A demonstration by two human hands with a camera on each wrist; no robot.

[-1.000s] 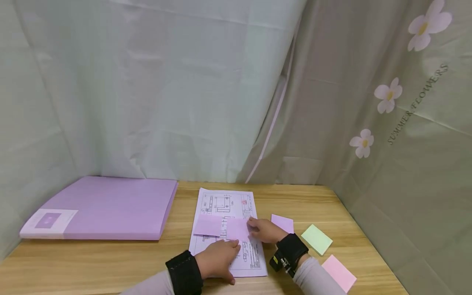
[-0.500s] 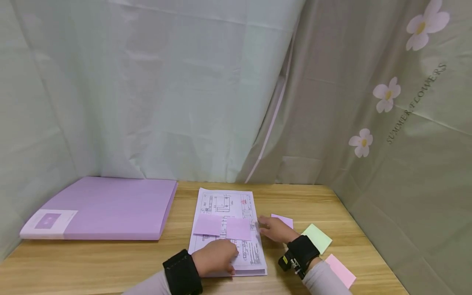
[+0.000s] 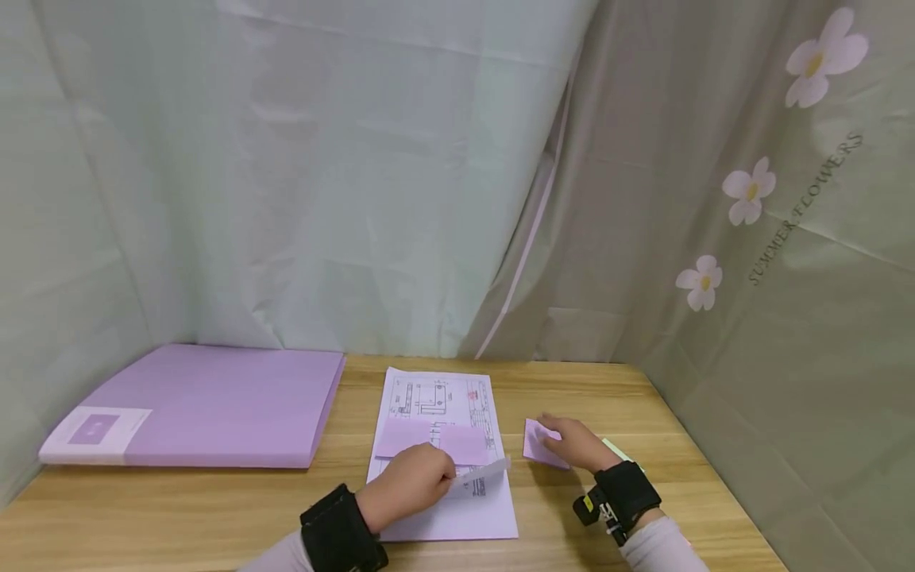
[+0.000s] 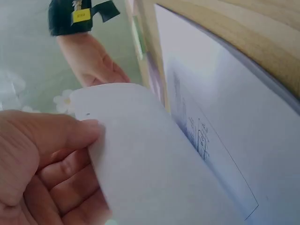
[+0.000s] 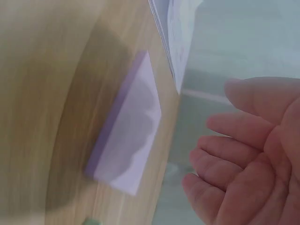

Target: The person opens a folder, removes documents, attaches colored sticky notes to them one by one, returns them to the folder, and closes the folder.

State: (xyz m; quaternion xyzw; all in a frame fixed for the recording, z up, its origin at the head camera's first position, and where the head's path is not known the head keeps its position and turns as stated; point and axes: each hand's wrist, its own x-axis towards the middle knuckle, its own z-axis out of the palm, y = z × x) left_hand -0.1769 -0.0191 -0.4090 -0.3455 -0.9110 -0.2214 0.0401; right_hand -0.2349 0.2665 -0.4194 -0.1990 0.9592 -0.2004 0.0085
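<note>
A stack of printed technical drawings [image 3: 465, 520] lies on the table with two purple sticky notes [image 3: 463, 445] side by side across its middle. Thumb and fingers of my left hand [image 3: 407, 486] pinch the lower edge of the top sheet [image 4: 136, 150], which is lifted and curled so its blank back shows. Another printed page [image 4: 225, 117] is exposed beneath it in the left wrist view. To the right, my right hand [image 3: 577, 445] hovers over a purple sticky note pad [image 5: 129, 136], fingers relaxed and holding nothing; its shadow falls on the pad.
A large purple folder [image 3: 214, 405] lies at the left of the wooden table. A green sticky note pad [image 3: 616, 450] is mostly hidden behind the right wrist. Pale curtains [image 3: 357, 199] enclose the back and sides.
My right hand has left the drawings and moved right over the purple pad, covering most of the green one. My left hand has lifted the top sheet's lower edge.
</note>
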